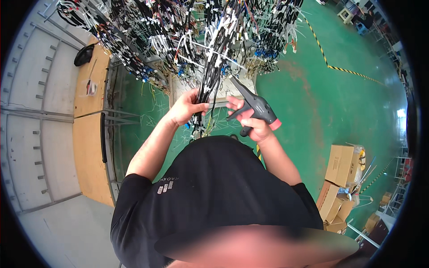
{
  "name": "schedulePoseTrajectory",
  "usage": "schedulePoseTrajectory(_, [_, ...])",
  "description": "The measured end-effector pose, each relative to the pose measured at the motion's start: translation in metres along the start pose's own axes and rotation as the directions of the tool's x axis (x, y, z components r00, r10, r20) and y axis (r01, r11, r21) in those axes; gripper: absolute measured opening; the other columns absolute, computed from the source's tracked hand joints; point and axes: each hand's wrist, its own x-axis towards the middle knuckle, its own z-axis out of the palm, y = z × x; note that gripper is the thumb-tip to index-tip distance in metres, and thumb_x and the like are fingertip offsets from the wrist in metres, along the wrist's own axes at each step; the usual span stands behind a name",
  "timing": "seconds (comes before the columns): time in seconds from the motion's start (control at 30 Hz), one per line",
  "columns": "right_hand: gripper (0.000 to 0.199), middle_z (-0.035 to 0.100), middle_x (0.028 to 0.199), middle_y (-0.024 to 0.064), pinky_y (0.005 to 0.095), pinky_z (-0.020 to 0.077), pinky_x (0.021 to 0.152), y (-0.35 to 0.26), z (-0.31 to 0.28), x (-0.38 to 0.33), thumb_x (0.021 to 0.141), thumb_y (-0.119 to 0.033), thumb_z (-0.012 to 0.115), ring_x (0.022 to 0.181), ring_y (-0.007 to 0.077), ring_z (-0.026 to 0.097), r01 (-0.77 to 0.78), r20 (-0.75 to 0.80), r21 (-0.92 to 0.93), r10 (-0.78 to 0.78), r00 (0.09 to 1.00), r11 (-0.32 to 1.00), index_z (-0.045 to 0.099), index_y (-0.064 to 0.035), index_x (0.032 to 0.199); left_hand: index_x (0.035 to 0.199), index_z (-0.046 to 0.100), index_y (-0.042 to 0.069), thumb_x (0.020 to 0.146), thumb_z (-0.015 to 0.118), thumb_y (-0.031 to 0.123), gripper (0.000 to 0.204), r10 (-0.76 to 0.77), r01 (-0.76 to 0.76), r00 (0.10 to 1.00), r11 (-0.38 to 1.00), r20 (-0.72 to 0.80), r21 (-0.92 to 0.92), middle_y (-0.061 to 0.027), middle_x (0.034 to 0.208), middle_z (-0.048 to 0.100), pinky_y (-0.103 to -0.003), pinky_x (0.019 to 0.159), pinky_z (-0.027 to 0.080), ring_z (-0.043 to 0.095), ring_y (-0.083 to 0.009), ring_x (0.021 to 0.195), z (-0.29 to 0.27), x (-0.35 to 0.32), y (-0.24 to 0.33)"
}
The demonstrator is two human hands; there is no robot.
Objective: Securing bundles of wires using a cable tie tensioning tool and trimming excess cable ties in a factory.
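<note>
My left hand (184,109) is closed around a hanging bundle of black wires (210,80) with many white connectors, its thumb lying across the front. In my right hand (258,127) is a dark grey cable tie gun (258,106) with a red rear end. Its narrow nose points up and left, close beside the bundle. My fingers are around its handle and trigger; how far the trigger is pulled I cannot tell. White cable ties (225,57) stick out sideways from the bundle above my left hand.
Dense wire harnesses (147,31) hang ahead from a rack. A wooden-topped bench (91,152) runs along the left. Cardboard boxes (340,165) are stacked at right. Yellow-black tape (318,42) marks the green floor (295,116), with cut tie ends scattered below the harnesses.
</note>
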Motion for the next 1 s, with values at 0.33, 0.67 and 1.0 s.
schedulePoseTrajectory(0.33, [0.049,0.06,0.141,0.0171,0.0462,0.0375,0.122,0.006,0.016,0.026,0.075,-0.009,0.075,0.139,0.0301,0.054,0.001,0.085,-0.096,0.007,0.996,0.995,0.062,-0.0037,0.122,0.113,0.067,0.004,0.096,0.073,0.003,0.018,0.074,-0.066,0.992,0.994,-0.097,0.086,-0.0027,0.104,0.074,-0.029,0.083,0.053,0.065,-0.0111,0.089,-0.001,0.008,-0.012])
schedulePoseTrajectory(0.67, [0.046,0.059,0.103,-0.0069,0.0252,0.0405,0.081,0.004,0.066,0.019,0.079,-0.005,0.073,0.09,0.0041,0.049,0.033,0.072,-0.261,-0.015,0.997,0.965,0.062,-0.0102,0.124,0.139,0.048,0.008,0.08,0.064,-0.013,0.064,0.067,-0.078,0.945,0.997,0.321,0.02,0.0028,0.098,0.051,-0.026,0.089,0.046,0.052,-0.0103,0.096,0.0,0.017,-0.031])
schedulePoseTrajectory(1.0, [0.066,0.047,0.159,0.0171,0.0483,0.0253,0.129,-0.001,0.038,0.041,0.076,-0.003,0.069,0.155,0.0293,0.035,0.313,-0.033,-0.29,-0.336,0.941,0.904,0.053,-0.0003,0.14,0.134,0.06,0.001,0.104,0.06,-0.001,0.03,0.116,-0.125,0.989,0.988,0.09,0.093,-0.0043,0.121,0.071,-0.033,0.094,0.058,0.071,-0.0167,0.1,0.008,0.023,-0.039])
